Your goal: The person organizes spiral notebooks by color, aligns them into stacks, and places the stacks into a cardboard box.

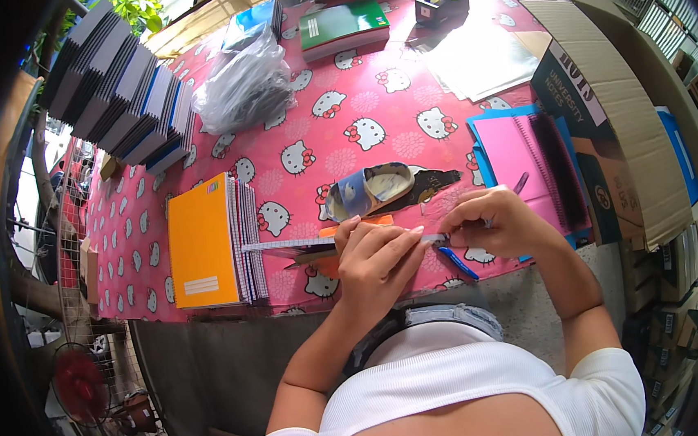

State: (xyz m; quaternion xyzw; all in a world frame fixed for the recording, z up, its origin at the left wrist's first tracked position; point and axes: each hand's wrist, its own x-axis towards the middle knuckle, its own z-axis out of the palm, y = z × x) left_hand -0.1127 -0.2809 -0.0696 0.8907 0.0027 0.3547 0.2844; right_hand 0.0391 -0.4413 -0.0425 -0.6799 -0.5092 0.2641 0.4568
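Note:
My left hand [373, 257] is closed on a thin notebook [289, 244], held edge-up near the table's front edge so that its page edges face me. At the right end of this notebook the fingers of my right hand [489, 222] are pinched together; what they hold there is too small to make out. Just below them lies a blue-handled hand tool [457, 263]. Behind my hands is a slide sandal [370, 192] with a blue strap, and something orange [382, 220] shows partly behind my left hand.
A stack of yellow-covered notebooks [202, 242] stands at left. Black spiral coils [556, 165] lie on pink covers [501, 144] at right, beside a large cardboard box [603, 116]. Farther back are a plastic bag [244, 87], a green notebook [344, 28], a tape dispenser [441, 4] and stacked books [121, 88].

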